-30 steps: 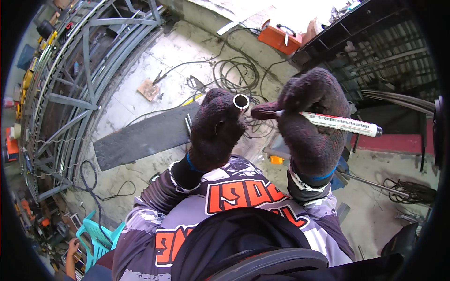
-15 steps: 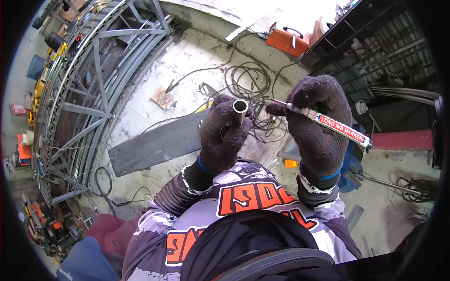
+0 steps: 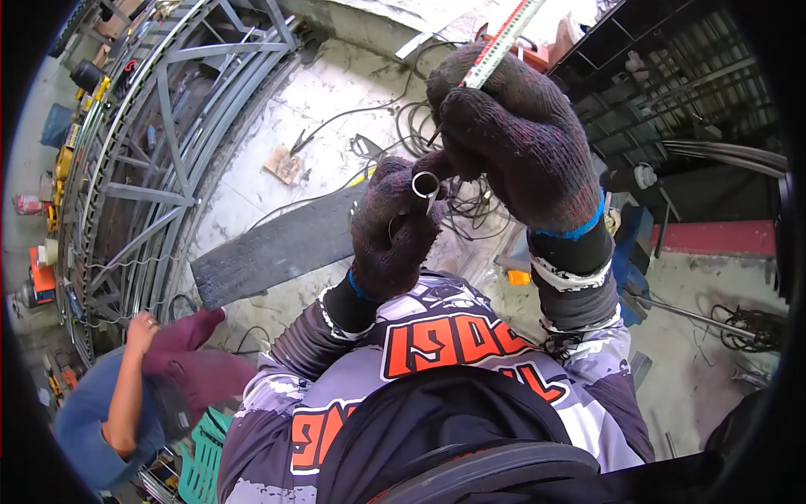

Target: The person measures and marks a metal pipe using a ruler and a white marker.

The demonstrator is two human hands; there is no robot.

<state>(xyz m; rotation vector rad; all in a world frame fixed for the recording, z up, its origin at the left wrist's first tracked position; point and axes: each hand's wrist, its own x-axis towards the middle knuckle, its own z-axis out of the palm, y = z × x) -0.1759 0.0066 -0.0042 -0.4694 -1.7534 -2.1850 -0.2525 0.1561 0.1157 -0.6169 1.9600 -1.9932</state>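
Note:
My left hand (image 3: 390, 231), in a dark knit glove, is closed around a short metal tube (image 3: 426, 186), with its round open end facing up toward me. Gripped in my gloved right hand (image 3: 525, 139) is a long nib marker (image 3: 501, 44) with a white and red barrel. The barrel slants up and away, and its thin nib points down toward the tube. The right hand sits just beyond and to the right of the tube, with its lower fingers close beside the rim. The glove hides the marker's middle.
Coiled black cable (image 3: 411, 126) lies on the floor beyond my hands. A dark plank (image 3: 277, 250) is left of them. A metal rack (image 3: 186, 134) holds long bars. At lower left, a person (image 3: 126, 403) is near a green plastic item (image 3: 201, 462). A yellow piece (image 3: 519, 277) lies right.
My right hand has moved up and left toward the tube, and the marker has swung from lying rightward to slanting upward. The left hand keeps the tube. At left, the person's arm has come into view.

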